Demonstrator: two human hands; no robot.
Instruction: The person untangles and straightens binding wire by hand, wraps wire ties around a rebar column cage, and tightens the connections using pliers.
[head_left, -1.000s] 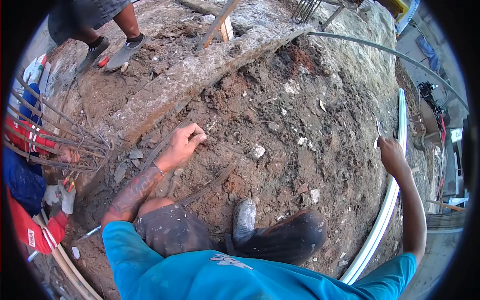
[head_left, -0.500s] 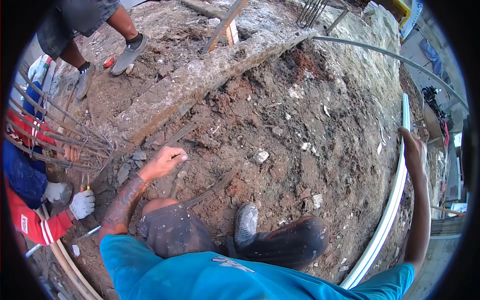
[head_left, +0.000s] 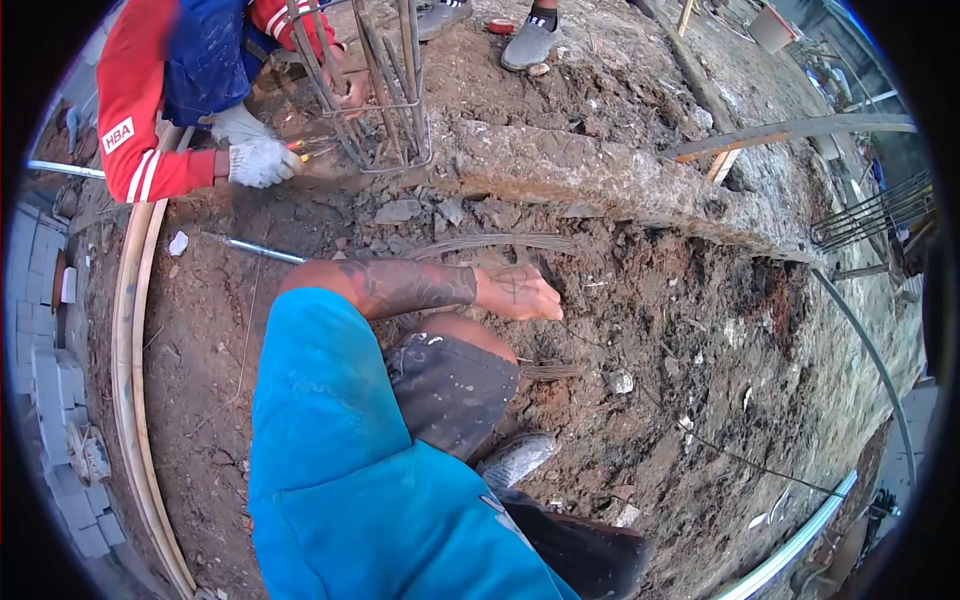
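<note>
My left hand point(head_left: 520, 293) is closed, with the fingers bent in, above the dirt near my bent knee. A thin dark wire point(head_left: 745, 457) runs from its fingers down to the right, towards the white pipes. One bundle of thin wire point(head_left: 490, 243) lies on the soil just beyond the hand. Another wire bundle point(head_left: 550, 371) shows beside my knee, partly hidden by it. My right hand is out of view.
A co-worker's gloved hand point(head_left: 262, 163) grips yellow-and-red-handled pliers point(head_left: 300, 152) beside an upright rebar cage point(head_left: 385, 90). A concrete beam point(head_left: 600, 175) crosses the ground. White pipes point(head_left: 795, 540) lie lower right, long poles point(head_left: 133, 330) left, a metal rod point(head_left: 265, 250) nearby.
My view has swung left, so the rebar cage and co-worker now appear higher and further right. My right hand has left the view. The wire now shows stretching from my left hand.
</note>
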